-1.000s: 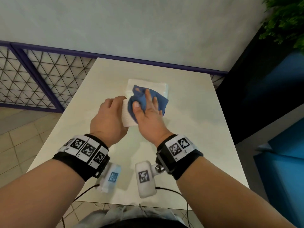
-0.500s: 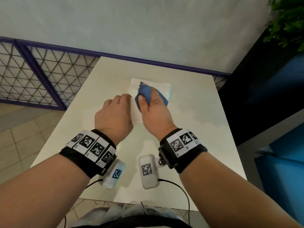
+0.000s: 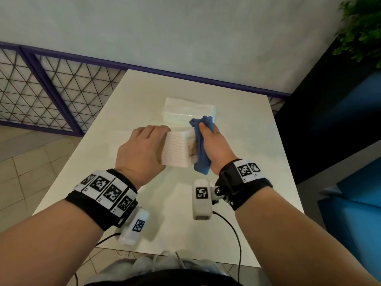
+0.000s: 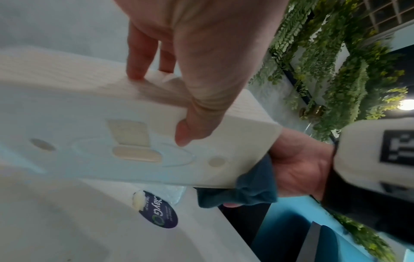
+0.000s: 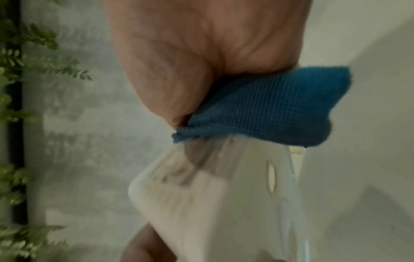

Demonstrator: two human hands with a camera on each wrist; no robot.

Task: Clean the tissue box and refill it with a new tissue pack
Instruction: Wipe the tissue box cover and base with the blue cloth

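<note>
The white ribbed tissue box [image 3: 177, 150] is held off the table, turned on its side. My left hand [image 3: 142, 149] grips its left end, fingers over one face and thumb on the underside [image 4: 112, 159]. My right hand [image 3: 214, 147] holds a blue cloth [image 3: 201, 153] pressed against the box's right end. In the right wrist view the cloth [image 5: 268, 106] is bunched under my palm against the box [image 5: 212, 203]. A new tissue pack [image 3: 187, 110] in clear wrap lies on the table just behind the box.
The white table [image 3: 247, 172] has a round dark sticker [image 4: 160, 211] on its surface. A purple mesh railing [image 3: 51, 89] stands at the left, a blue seat [image 3: 350, 203] at the right, and a grey wall lies beyond the far edge.
The box lay flat while my right hand wiped its top. Now my left hand has lifted and turned it, and the cloth has moved to its right end.
</note>
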